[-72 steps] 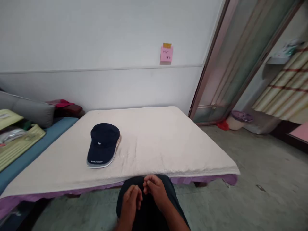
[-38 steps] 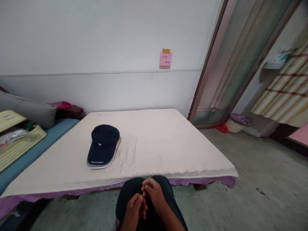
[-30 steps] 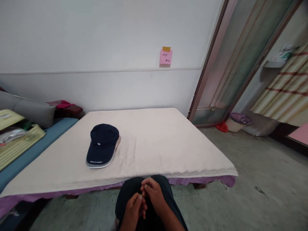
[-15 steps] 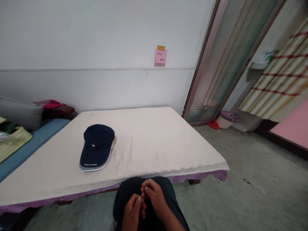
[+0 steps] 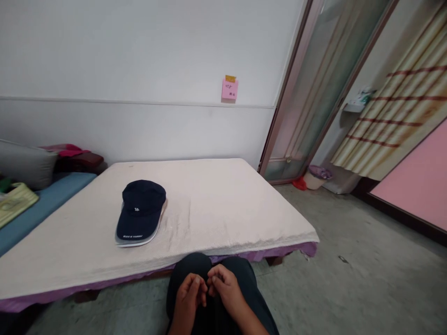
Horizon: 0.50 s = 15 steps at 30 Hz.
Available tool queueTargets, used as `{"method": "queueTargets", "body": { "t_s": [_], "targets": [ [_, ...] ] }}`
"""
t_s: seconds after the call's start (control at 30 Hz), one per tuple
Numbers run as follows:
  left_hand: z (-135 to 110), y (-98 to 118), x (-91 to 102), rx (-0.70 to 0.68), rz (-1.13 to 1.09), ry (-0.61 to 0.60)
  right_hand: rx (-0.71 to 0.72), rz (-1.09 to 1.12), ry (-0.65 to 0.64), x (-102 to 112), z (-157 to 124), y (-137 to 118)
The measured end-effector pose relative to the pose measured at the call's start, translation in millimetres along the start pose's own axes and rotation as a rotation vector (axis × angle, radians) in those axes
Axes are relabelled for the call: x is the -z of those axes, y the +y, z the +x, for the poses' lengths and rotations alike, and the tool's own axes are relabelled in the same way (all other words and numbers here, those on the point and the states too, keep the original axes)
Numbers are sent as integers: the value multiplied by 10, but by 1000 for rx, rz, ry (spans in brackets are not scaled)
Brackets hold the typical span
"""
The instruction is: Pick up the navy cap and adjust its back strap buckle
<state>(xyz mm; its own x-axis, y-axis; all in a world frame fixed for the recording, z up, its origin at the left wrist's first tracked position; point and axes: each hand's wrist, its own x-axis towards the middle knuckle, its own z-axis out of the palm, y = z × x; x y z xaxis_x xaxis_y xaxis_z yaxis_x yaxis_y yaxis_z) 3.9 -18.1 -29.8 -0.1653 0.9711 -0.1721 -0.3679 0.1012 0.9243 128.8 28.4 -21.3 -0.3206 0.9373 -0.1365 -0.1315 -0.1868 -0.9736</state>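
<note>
Pillow (image 5: 28,163) lies left of navy cap (image 5: 141,211), knees (image 5: 192,264) before bed (image 5: 223,204).

The underside of the navy cap (image 5: 141,211) is hidden against the pale bedspread (image 5: 220,200). Left of the cap, a grey pillow (image 5: 26,165) and a yellow-green case (image 5: 21,202) are cut off by the picture's edge. Far to its right, a striped curtain (image 5: 401,102) and a pink panel (image 5: 415,181) are cropped, and the items (image 5: 363,97) on a shelf (image 5: 353,108) are blurred. Nearer the wearer than the cap, the palms of the curled left hand (image 5: 190,293) and right hand (image 5: 224,284) are mostly hidden, and both forearms (image 5: 181,321) are cut off.
</note>
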Motion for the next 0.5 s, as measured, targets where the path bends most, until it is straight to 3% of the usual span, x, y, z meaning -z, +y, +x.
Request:
{"method": "queueTargets", "body": {
  "t_s": [0.23,0.5],
  "targets": [
    [-62,60,145,-22,35,26,4,-19,32,0,-40,118],
    [28,144,221,98,-100,60,14,-6,59,76,-92,303]
  ]
}}
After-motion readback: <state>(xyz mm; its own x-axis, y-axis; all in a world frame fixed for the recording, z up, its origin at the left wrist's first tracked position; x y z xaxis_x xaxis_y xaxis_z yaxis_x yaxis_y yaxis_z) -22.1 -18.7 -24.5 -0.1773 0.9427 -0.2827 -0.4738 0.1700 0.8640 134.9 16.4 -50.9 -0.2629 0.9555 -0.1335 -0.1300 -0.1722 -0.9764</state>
